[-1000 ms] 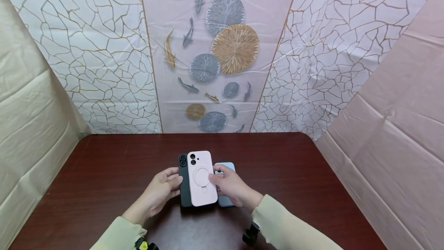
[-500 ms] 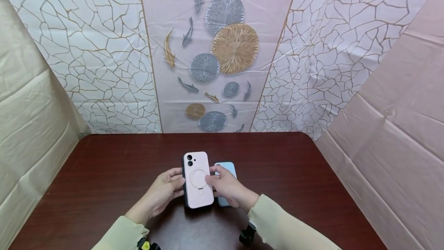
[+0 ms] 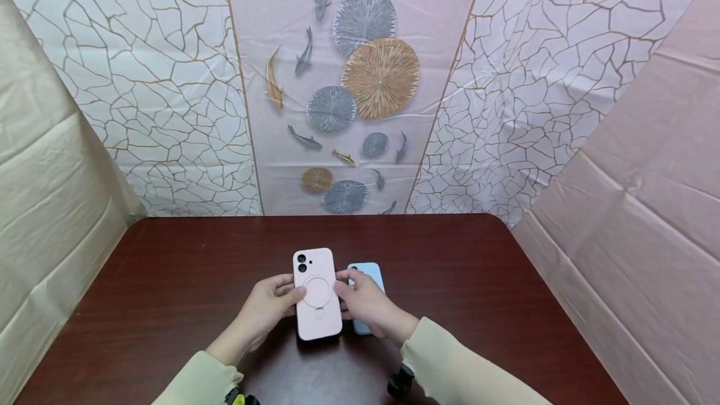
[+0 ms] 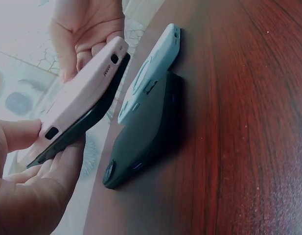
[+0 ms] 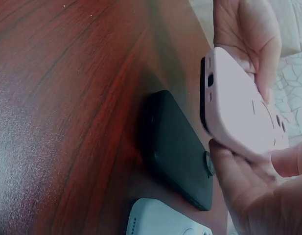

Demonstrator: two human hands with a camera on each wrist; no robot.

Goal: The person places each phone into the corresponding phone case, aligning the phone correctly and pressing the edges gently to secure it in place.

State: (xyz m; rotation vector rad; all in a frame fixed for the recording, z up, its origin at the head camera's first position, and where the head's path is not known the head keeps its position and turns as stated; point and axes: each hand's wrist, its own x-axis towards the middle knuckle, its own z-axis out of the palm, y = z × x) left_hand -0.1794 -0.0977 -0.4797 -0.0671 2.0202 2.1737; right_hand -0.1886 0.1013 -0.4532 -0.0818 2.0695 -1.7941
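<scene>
Both hands hold a pale pink phone case with a ring on its back and two dark camera openings at its upper left. Against its underside lies a thin black phone-shaped slab; whether that is a phone or a case, I cannot tell. My left hand grips the left side, thumb on the pink back and fingers beneath. On the opposite edge, my right hand pinches the case between thumb and fingers. Below them on the table lies a black phone or phone case, hidden in the head view.
A light blue phone case with a ring lies on the table, partly behind the right hand and beside the lower black piece. The dark red wooden table ends at a patterned cloth backdrop. Beige cloth hangs at both sides.
The pink case has shifted left over the black slab, which no longer shows beside it in the head view. My left thumb now rests on the pink back; the right hand moved slightly left.
</scene>
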